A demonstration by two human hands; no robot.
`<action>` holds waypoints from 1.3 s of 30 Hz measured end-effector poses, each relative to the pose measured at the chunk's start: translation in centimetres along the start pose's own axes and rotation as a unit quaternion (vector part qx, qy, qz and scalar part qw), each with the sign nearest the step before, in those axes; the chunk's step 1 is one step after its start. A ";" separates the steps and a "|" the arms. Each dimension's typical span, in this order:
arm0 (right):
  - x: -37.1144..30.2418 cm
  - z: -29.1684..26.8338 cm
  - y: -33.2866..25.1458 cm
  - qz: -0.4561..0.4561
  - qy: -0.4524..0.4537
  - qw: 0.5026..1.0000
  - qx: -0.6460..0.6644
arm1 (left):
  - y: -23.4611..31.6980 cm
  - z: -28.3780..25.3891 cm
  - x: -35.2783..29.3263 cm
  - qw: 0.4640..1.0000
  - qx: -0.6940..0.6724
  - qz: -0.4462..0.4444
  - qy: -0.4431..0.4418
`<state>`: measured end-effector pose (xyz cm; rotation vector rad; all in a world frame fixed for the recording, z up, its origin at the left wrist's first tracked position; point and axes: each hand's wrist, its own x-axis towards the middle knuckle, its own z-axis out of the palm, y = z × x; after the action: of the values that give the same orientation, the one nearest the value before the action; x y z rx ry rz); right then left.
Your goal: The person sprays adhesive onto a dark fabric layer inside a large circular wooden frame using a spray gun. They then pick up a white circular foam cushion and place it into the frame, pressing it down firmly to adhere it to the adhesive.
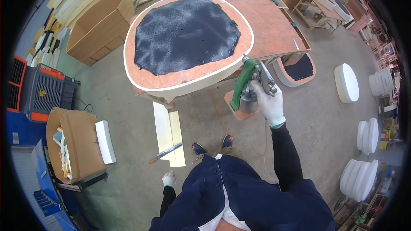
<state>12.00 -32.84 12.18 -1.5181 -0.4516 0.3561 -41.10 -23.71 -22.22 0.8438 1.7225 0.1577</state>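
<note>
My right hand (270,105), in a white glove, is closed around a metal spray gun (256,77). A green curved piece (243,83) runs along the gun, and its tip is close to the near right rim of a large rounded panel (188,84). That panel lies on the table, with a pale foam border and a black, white-dusted middle (186,34). My left hand (169,179), also gloved, hangs low with its fingers curled and no object visible in it. Near it, a long-bladed knife with a wooden handle (165,153) lies across pale foam strips (176,132).
The wooden table (274,38) stands ahead, partly under the panel. An open cardboard box of scraps (81,145) and a black-and-orange machine (45,92) stand at left. White oval foam pieces (346,83) rest at right. A thin hose (264,145) trails on the floor.
</note>
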 end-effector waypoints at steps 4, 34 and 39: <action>2.4 -2.8 1.0 -0.034 0.023 0.998 -0.047 | -1.1 0.8 -1.7 0.999 0.021 0.033 0.003; -4.8 -8.8 3.0 -0.004 0.105 0.990 -0.093 | 1.5 3.3 -2.8 0.998 0.020 0.051 -0.020; -6.0 -8.4 1.9 0.005 0.125 0.981 -0.145 | 0.3 2.7 -2.2 0.999 0.008 0.038 -0.038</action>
<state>11.07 -43.02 9.97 -1.8223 -0.3057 0.1053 -38.38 -25.68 -21.23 0.9161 1.6241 0.1604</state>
